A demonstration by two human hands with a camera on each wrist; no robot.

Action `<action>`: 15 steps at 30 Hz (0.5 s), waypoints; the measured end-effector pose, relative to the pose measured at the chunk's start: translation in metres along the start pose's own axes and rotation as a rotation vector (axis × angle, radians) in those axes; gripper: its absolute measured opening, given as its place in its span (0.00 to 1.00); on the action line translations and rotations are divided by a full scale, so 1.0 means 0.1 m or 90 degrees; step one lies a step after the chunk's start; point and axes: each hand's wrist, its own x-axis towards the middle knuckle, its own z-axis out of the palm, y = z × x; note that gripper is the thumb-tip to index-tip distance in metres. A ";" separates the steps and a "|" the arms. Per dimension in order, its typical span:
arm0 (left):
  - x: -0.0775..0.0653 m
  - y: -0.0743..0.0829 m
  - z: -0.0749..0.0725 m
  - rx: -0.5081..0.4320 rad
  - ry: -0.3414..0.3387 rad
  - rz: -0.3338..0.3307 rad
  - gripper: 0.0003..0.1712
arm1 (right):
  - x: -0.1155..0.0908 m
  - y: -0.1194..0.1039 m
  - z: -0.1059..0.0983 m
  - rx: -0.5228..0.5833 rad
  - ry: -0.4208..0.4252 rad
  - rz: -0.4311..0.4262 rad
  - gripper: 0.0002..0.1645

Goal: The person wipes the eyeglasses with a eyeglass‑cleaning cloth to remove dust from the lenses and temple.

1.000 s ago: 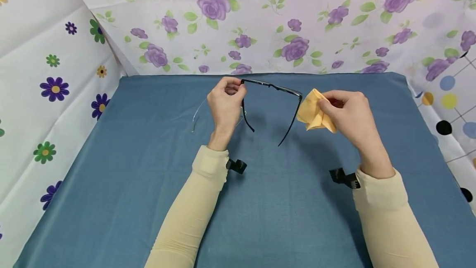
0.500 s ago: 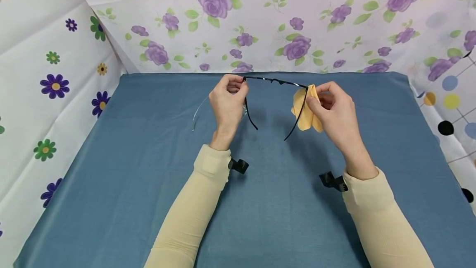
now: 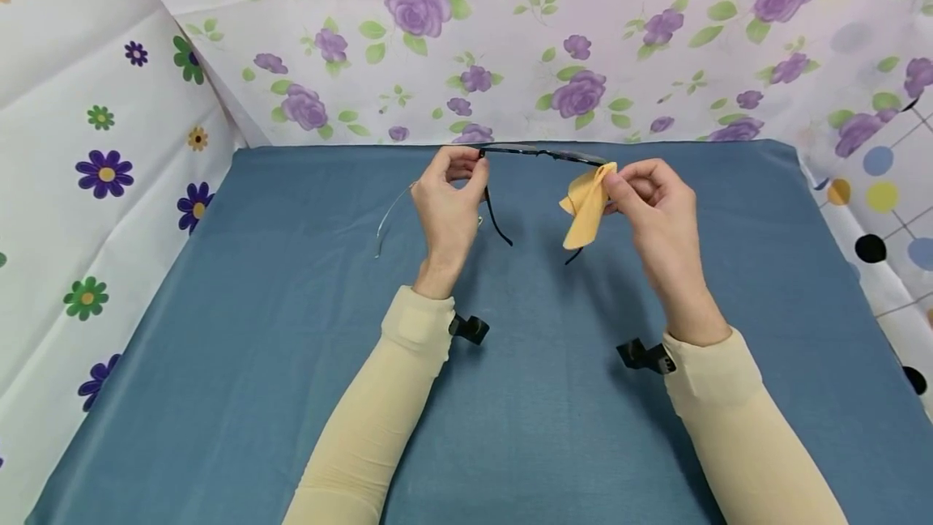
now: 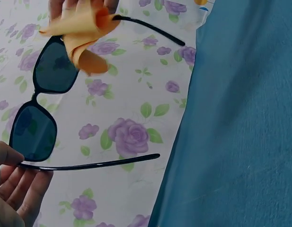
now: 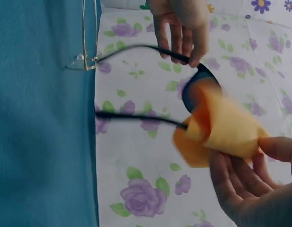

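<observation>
Black-framed sunglasses (image 3: 543, 153) with dark lenses are held up over the far part of the table, arms unfolded. My left hand (image 3: 448, 213) pinches them at the left hinge, thumb on one side and fingers on the other, as the left wrist view shows. A yellow cloth (image 3: 586, 205) is in my right hand (image 3: 659, 237), pinched between thumb and fingers. In the right wrist view the folded cloth (image 5: 235, 125) wraps the sunglasses' right hinge corner and hides it. The right arm's tip sticks out below the cloth in the head view.
Thin gold-rimmed glasses (image 5: 85, 45) lie on the blue tablecloth (image 3: 291, 347) behind my left hand, partly hidden by it in the head view. A floral sheet (image 3: 510, 47) stands along the table's far edge.
My right hand has moved left with the cloth, from beside the sunglasses onto their right corner. The sunglasses have tipped slightly, and the left hand has barely shifted.
</observation>
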 end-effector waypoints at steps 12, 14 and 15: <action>0.06 0.01 -0.10 0.035 -0.161 -0.048 0.14 | 0.05 0.01 -0.06 -0.142 0.129 -0.128 0.12; 0.07 0.05 -0.10 0.059 -0.174 -0.019 0.15 | 0.04 0.00 -0.08 -0.177 0.112 -0.146 0.13; 0.07 0.07 -0.09 0.070 -0.189 0.002 0.15 | 0.04 -0.01 -0.09 -0.194 0.103 -0.155 0.14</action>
